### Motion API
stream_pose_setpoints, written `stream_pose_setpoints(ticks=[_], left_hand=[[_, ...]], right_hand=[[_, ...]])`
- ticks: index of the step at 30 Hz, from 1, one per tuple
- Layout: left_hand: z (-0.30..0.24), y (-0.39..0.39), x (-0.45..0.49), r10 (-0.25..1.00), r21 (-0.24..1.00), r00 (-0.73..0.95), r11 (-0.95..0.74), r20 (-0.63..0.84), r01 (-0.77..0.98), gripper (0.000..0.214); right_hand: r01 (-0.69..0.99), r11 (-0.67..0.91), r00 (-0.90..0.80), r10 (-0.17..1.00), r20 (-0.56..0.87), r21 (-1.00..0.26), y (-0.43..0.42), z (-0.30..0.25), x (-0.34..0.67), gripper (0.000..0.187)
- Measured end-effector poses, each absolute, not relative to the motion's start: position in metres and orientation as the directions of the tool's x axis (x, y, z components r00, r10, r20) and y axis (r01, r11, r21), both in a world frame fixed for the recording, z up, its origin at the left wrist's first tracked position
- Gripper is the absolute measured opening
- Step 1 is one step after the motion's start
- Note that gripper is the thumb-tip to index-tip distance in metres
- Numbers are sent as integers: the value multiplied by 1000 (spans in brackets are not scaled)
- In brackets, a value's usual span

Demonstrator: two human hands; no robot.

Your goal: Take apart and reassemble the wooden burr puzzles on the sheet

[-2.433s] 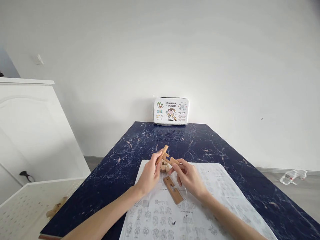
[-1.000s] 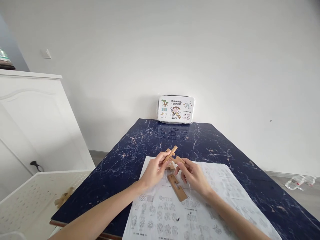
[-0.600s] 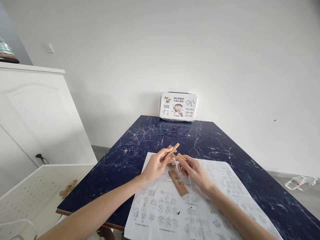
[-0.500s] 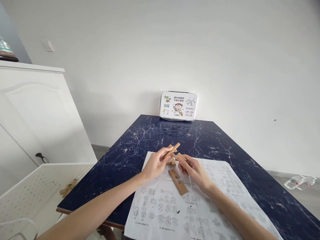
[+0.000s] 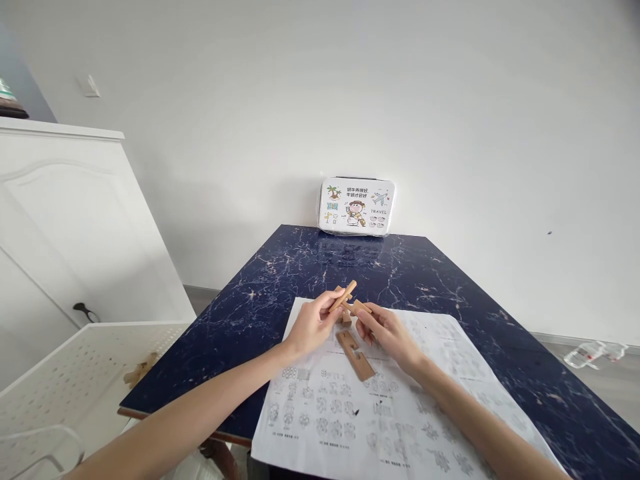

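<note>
My left hand [image 5: 315, 324] grips a narrow wooden puzzle piece [image 5: 344, 295], which slants up to the right. Between thumb and fingers, my right hand [image 5: 389, 333] pinches another wooden puzzle piece [image 5: 361, 307]. The two pieces meet or overlap between my hands; whether they interlock I cannot tell. A flat notched wooden piece [image 5: 356, 357] lies below them on the printed instruction sheet [image 5: 310, 417]. Just behind it, a smaller wooden block [image 5: 345, 319] is partly hidden by my left fingers.
The sheet covers the near part of a dark blue marbled table [image 5: 250, 300]. A white cartoon-printed case [image 5: 357, 207] leans on the wall at the back. To the left stand a white perforated basket [image 5: 105, 347] with wooden pieces [image 5: 141, 371] in it and a white cabinet [image 5: 75, 207].
The whole view has shifted slightly. Both hands keep their grips, and the pieces between them have moved only a little.
</note>
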State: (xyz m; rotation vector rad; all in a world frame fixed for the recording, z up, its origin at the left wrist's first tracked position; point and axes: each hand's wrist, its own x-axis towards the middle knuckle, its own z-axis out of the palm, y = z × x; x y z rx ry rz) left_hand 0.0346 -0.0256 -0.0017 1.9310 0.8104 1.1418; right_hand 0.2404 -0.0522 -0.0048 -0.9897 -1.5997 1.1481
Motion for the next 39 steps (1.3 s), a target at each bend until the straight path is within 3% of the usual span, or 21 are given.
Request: stream_pose_setpoints(ticks=[4,14,26,33,39], left_hand=[[6,-25,33,790,858,452,-505,414,96,37],[5,-26,36,792,765,378,-589,480,262,36],[4,-20,32,780,749,421,-598,463,286,49],[-1,-22,31,807,709,392,-582,442,397,56],[-2,-23,31,770,696,434,-623,467,356,62]], right_hand=[[97,247,-310,928,206,-964,-54,0,243,46],[61,292,-267,926,266,-954,-54,-4,236,42],[83,297,-295,919,261,-951,-51,-1,235,43],[85,318,-269,920,286,-944,-53,-1,234,40],[102,338,-252,919,304,-936,-54,-1,234,41]])
